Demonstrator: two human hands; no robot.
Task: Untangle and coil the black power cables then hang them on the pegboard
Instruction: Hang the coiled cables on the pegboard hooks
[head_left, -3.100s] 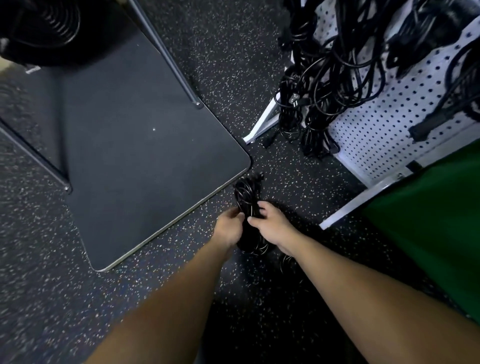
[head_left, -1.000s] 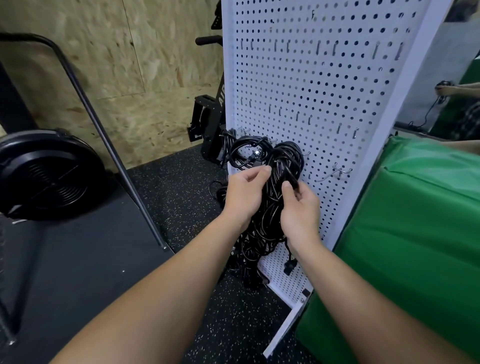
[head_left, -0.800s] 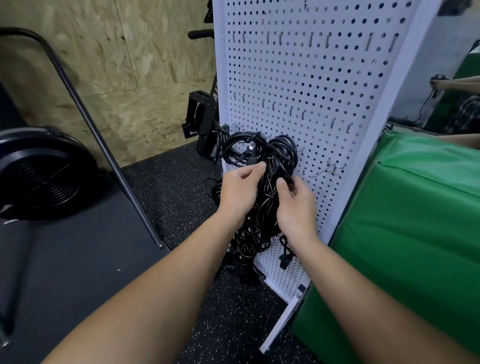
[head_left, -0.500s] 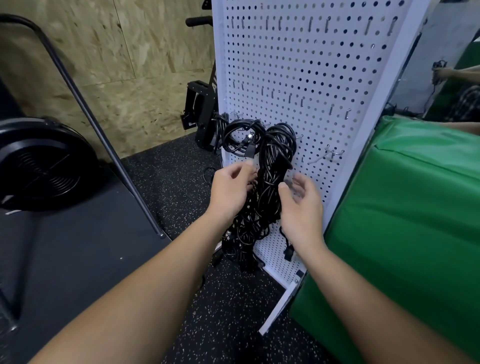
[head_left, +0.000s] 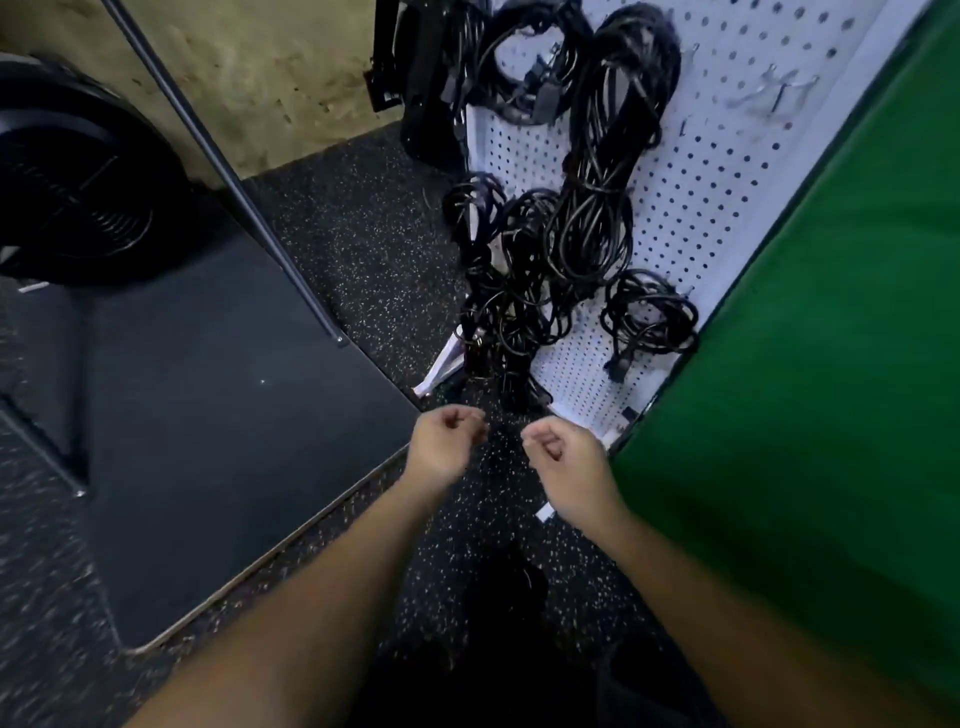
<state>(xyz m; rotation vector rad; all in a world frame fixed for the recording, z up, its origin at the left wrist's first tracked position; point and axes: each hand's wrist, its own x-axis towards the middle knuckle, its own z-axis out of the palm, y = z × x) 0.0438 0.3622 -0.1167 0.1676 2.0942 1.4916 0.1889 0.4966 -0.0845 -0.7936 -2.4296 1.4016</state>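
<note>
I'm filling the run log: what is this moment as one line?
hands: left and right empty, loosely curled | cables: hang on pegboard | below: dark shape on floor, unclear

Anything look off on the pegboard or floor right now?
Mostly tidy. The lower-left cable bundles hang long and snarled, trailing off the bottom of the pegboard onto the floor, unlike the neat coil beside them. Both hands, left and right, hold nothing.

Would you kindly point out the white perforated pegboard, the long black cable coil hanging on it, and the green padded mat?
White perforated pegboard (head_left: 696, 208), head view, bare panel.
Long black cable coil (head_left: 602, 171), head view, mid-bundle.
Green padded mat (head_left: 831, 338), head view, top surface.
</note>
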